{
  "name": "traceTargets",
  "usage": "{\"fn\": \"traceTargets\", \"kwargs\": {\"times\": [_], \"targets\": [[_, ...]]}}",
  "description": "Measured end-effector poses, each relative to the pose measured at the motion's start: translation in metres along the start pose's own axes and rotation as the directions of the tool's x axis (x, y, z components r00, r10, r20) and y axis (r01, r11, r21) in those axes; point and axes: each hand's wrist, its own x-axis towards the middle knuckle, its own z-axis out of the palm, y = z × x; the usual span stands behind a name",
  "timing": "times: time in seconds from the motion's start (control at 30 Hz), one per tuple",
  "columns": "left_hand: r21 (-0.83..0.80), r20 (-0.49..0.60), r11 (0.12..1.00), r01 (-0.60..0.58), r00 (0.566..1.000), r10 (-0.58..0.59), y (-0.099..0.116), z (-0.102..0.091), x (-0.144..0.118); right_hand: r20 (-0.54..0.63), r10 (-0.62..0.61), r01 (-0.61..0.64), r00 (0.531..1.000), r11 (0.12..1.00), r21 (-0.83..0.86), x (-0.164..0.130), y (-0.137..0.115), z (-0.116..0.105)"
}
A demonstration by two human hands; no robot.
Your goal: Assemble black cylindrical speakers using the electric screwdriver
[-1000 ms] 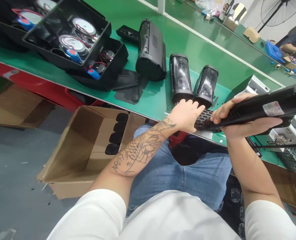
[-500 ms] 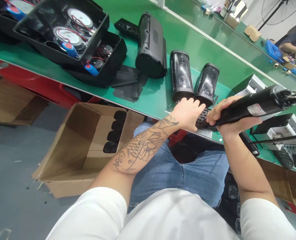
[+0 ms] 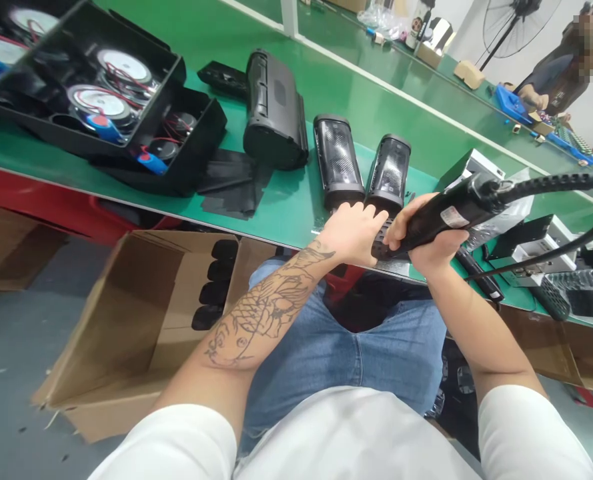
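My right hand (image 3: 433, 247) is wrapped round a black electric screwdriver (image 3: 449, 213), its cord end up to the right and its front end down toward the bench edge. The bit is hidden behind my fingers. My left hand (image 3: 352, 232) has its fingers bent over a black perforated panel (image 3: 382, 239) at the near edge of the bench, and hides much of it. The screwdriver's front end lies close to this panel; contact cannot be made out. Just beyond my hands stand two black speaker housings (image 3: 339, 160) with shiny, transparent-looking fronts.
Open black cases (image 3: 141, 147) with speaker drivers and wires sit left on the green bench (image 3: 289, 207). Beside them lie a larger black housing (image 3: 276, 113) and dark sheets (image 3: 231, 183). An open carton (image 3: 111, 313) is below left. Boxed parts (image 3: 531, 250) lie right; a co-worker (image 3: 559, 77) is across.
The view has shifted, so the bench things appear farther left. The screwdriver's cord now shows as a loop at the right. Both hands keep their places at the perforated panel.
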Motion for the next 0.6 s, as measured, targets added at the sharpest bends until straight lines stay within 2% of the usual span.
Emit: {"fn": "traceTargets", "kwargs": {"times": [0.07, 0.13, 0.17, 0.23, 0.27, 0.33, 0.37, 0.47, 0.53, 0.6], "targets": [[0.010, 0.007, 1.000, 0.011, 1.000, -0.011, 0.001, -0.001, -0.001, -0.049, 0.005, -0.007, 0.999, 0.999, -0.035, 0.009, -0.008, -0.007], [0.017, 0.019, 1.000, 0.021, 1.000, -0.021, 0.002, -0.002, -0.001, -0.191, -0.021, -0.004, 0.981, 0.992, -0.130, 0.026, -0.014, -0.029], [0.018, 0.024, 0.999, 0.026, 0.999, -0.027, 0.004, -0.002, -0.001, -0.289, -0.051, -0.013, 0.956, 0.977, -0.215, 0.036, -0.014, -0.045], [0.013, 0.030, 0.999, 0.037, 0.999, -0.038, 0.007, -0.002, -0.001, -0.452, -0.216, 0.060, 0.865, 0.941, -0.334, 0.055, -0.010, -0.087], [0.010, 0.033, 0.999, 0.044, 0.998, -0.045, 0.010, -0.002, 0.000, -0.511, -0.315, 0.054, 0.800, 0.886, -0.461, 0.063, -0.006, -0.109], [0.003, 0.036, 0.999, 0.054, 0.998, -0.054, 0.014, -0.001, 0.000, -0.563, -0.407, -0.009, 0.720, 0.805, -0.593, 0.072, 0.006, -0.150], [-0.002, 0.032, 0.999, 0.048, 0.998, -0.048, 0.016, -0.001, 0.001, -0.580, -0.422, -0.011, 0.697, 0.802, -0.597, 0.072, 0.012, -0.167], [-0.047, -0.030, 0.999, -0.010, 1.000, 0.009, 0.015, 0.001, -0.002, -0.593, -0.383, -0.027, 0.708, 0.824, -0.565, 0.064, 0.029, -0.195], [-0.122, -0.140, 0.989, -0.085, 0.988, 0.068, 0.006, 0.007, -0.007, -0.590, -0.345, -0.038, 0.730, 0.842, -0.539, 0.057, 0.036, -0.201], [-0.225, -0.289, 0.960, -0.165, 0.953, 0.096, -0.009, 0.017, -0.014, -0.594, -0.319, -0.042, 0.739, 0.857, -0.513, 0.054, 0.039, -0.201]]}}
